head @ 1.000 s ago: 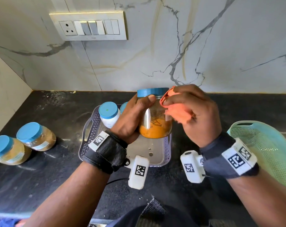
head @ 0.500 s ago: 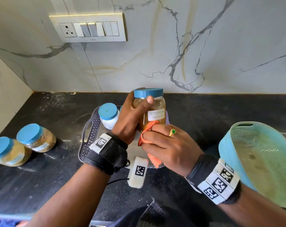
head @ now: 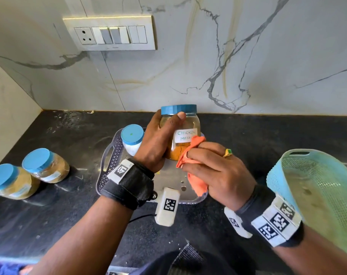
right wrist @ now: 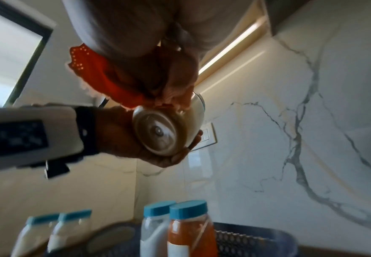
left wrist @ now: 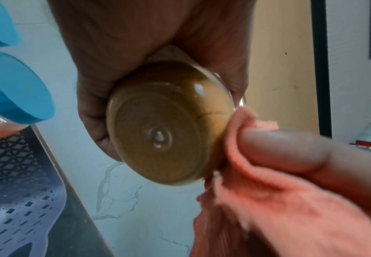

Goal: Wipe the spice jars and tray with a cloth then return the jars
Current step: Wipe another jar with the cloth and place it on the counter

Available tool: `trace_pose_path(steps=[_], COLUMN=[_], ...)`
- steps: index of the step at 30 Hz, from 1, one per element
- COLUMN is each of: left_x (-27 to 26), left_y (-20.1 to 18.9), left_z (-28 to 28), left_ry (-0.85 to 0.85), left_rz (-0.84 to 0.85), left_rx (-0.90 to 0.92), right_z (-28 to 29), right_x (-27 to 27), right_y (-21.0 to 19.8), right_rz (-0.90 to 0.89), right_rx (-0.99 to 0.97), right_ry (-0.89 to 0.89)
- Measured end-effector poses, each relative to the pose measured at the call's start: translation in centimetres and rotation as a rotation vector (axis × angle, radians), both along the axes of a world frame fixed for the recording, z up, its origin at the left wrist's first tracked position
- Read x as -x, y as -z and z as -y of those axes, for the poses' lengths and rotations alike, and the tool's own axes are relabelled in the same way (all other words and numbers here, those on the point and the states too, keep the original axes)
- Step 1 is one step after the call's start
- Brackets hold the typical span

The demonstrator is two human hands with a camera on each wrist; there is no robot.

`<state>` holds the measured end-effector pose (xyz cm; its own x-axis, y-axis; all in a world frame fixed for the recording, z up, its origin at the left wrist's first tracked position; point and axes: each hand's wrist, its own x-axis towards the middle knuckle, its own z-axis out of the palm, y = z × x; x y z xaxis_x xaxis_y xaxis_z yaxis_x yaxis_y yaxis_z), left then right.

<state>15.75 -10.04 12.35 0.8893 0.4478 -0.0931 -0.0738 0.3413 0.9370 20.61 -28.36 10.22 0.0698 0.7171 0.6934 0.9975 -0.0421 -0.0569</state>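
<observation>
My left hand (head: 158,139) grips a clear spice jar (head: 185,126) with a blue lid and a handwritten label, lifted above the grey perforated tray (head: 110,161). Its round base (left wrist: 164,128) faces the left wrist view. My right hand (head: 214,167) holds an orange cloth (head: 190,153) and presses it against the jar's lower right side (left wrist: 241,132). In the tray stand a white-filled jar (head: 132,139) and, in the right wrist view, an orange-filled jar (right wrist: 191,231). Two blue-lidded jars (head: 43,165) (head: 10,181) sit on the black counter at the left.
A light blue mesh basket (head: 315,195) sits tilted at the right, close to my right forearm. A marble wall with a switch panel (head: 109,33) rises behind the black counter (head: 49,215).
My right hand with the cloth went down from the jar's upper right side to its lower part. The jar has turned, so its label now faces me.
</observation>
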Motion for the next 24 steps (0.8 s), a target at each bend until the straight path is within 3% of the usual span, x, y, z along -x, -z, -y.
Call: trace_pose_path(steps=[2,7,14,20,24], left_x=[0.1,0.1,0.8,1.0,1.6], left_y=[0.1,0.3,-0.1,0.1,0.1], left_z=[0.1,0.7,-0.4,0.8,-0.3], left_ry=[-0.004,0.031,-0.043,-0.002,-0.041], left_rz=[-0.02,0.004,0.032,0.065,0.073], left_rx=[0.01,0.009,0.08,0.106,0.111], right_z=[0.1,-0.8,-0.2,-1.9,-1.3], right_x=[-1.0,-3.1,-0.5,-2.3,0.9], right_y=[-0.3,-2.6,0.0,-2.1,-0.6], right_rz=[0.009,-0.332,-0.051,-0.492,-0.375], right_rx=[0.023,-0.173,0.026,-0.271,-0.197], right_ry=[-0.013,0.12,-0.044,0.07,0.052])
